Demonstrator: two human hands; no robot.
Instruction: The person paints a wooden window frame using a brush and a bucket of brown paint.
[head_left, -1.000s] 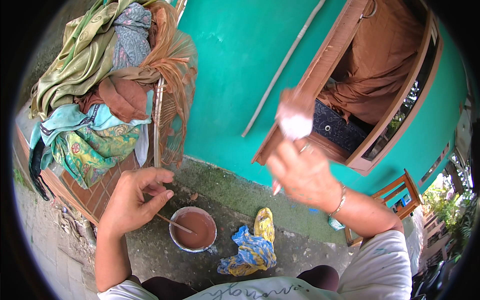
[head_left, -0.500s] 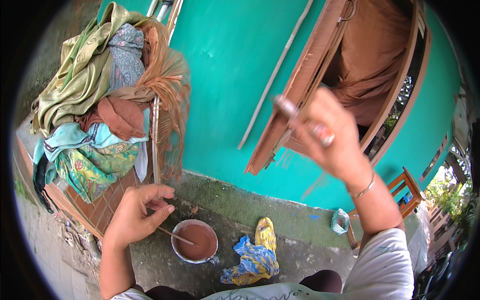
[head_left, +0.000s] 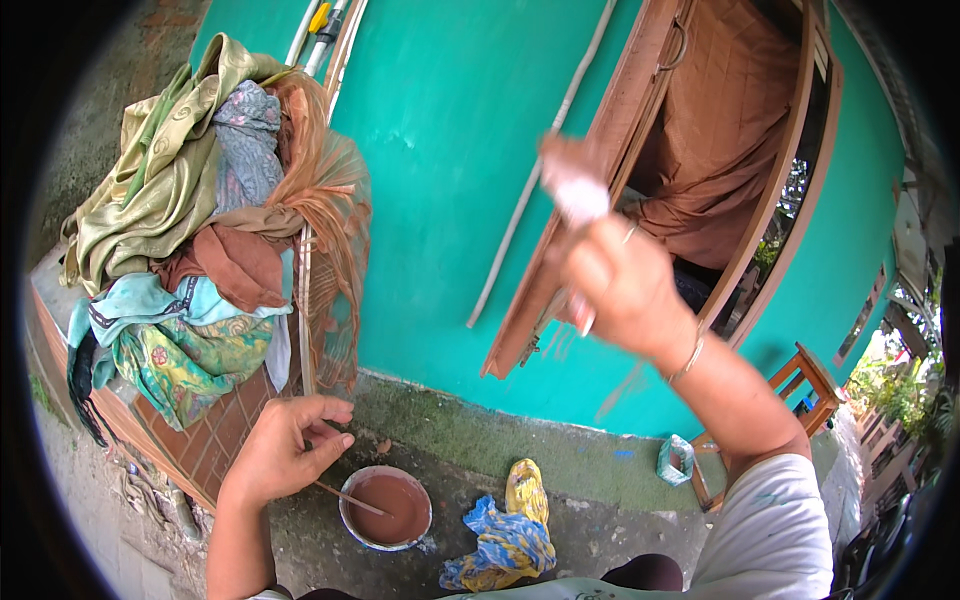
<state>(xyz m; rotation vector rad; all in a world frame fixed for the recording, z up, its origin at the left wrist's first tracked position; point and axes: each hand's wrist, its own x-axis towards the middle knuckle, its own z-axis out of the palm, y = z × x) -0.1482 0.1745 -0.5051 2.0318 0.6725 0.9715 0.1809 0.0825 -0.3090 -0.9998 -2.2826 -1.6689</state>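
Note:
My right hand (head_left: pixel 625 285) is raised in front of a brown wooden shutter (head_left: pixel 640 110) and grips a paintbrush (head_left: pixel 578 190). The brush is smeared by motion, with its reddish-brown head up and to the left. Whether it touches the shutter, I cannot tell. Lower left, my left hand (head_left: pixel 290 445) hangs with curled fingers, thumb and forefinger apart, and I see nothing between them. Below it stands a pail of brown paint (head_left: pixel 392 508). A thin stick (head_left: pixel 350 497) leans in the paint, its upper end close under my left hand.
A heap of cloths (head_left: pixel 180 220) covers a brick ledge (head_left: pixel 215 440) on the left. On the ground lie blue and yellow cloths (head_left: pixel 510 535). A wooden stool (head_left: pixel 810 390) and a small pale-green container (head_left: pixel 675 460) stand right, near the green wall (head_left: pixel 450 200).
My right hand has moved left and slightly down in the view, and the brush has swung upward. My left hand keeps its pose. The whole view has shifted a little.

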